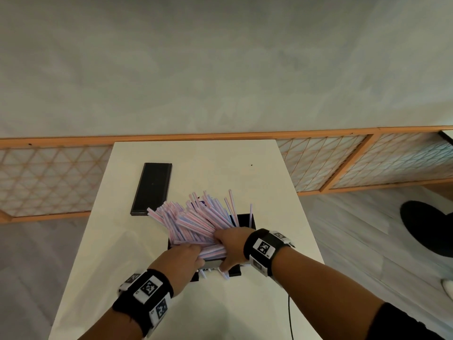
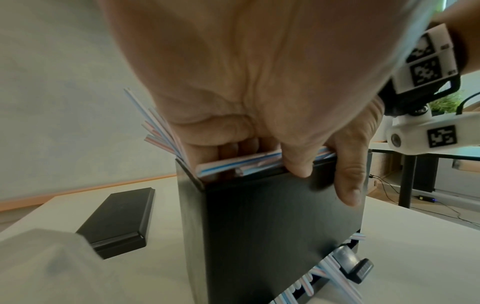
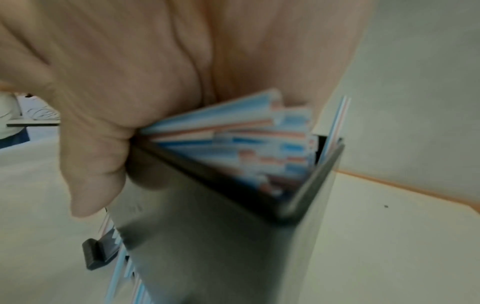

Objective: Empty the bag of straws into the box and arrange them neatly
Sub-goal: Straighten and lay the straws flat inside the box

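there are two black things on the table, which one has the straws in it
The tall open box under both hands, nearer the person: striped straws fan out of its top. The flat black lid lies apart to its far left, with nothing on it.

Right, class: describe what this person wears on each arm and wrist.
Each wrist carries a black band: left band, right band. White blocks printed with black-and-white square code markers sit on both. A black sleeve covers the right upper arm. Both hands are bare.
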Demonstrator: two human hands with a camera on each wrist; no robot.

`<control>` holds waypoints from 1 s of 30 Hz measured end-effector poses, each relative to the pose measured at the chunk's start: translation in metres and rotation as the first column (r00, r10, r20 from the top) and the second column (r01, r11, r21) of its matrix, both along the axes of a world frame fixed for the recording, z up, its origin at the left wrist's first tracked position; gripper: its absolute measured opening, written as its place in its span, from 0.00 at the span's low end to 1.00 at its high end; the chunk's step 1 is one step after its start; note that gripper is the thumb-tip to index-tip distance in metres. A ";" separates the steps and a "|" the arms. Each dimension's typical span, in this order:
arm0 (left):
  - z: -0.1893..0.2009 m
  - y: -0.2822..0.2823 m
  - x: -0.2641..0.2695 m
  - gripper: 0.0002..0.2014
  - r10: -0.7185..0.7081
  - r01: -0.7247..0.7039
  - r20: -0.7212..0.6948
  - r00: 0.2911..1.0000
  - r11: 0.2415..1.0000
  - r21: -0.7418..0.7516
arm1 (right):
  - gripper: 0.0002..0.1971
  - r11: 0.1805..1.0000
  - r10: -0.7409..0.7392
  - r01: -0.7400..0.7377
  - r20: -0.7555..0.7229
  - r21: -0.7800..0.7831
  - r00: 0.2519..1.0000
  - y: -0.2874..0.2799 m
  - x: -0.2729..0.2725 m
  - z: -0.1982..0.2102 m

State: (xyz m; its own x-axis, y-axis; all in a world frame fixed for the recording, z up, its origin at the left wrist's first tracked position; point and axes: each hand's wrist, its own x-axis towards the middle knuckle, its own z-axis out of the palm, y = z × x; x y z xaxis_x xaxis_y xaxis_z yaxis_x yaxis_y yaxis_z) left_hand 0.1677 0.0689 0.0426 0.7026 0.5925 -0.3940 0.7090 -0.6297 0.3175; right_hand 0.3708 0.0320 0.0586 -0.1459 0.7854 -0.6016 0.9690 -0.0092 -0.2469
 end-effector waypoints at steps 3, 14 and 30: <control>0.004 0.001 -0.004 0.14 0.055 -0.053 0.053 0.997 0.998 -0.043 | 0.30 0.997 0.019 -0.017 -0.023 0.079 1.000 -0.005 0.003 0.004; 0.031 0.001 -0.028 0.08 0.107 -0.135 0.244 0.964 0.985 0.102 | 0.14 0.959 0.006 0.034 -0.142 0.280 0.990 -0.014 0.025 0.031; 0.018 -0.015 -0.022 0.08 0.140 -0.163 0.127 0.982 0.968 0.190 | 0.28 0.999 0.053 -0.052 -0.025 0.016 0.998 -0.005 -0.022 -0.005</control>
State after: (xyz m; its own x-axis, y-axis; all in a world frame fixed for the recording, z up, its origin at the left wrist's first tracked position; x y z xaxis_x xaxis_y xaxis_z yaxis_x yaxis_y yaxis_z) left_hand 0.1459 0.0537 0.0602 0.6313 0.7538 -0.1822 0.7683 -0.5758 0.2797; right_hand 0.3489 0.0271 0.0533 -0.2022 0.7851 -0.5854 0.9614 0.0454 -0.2712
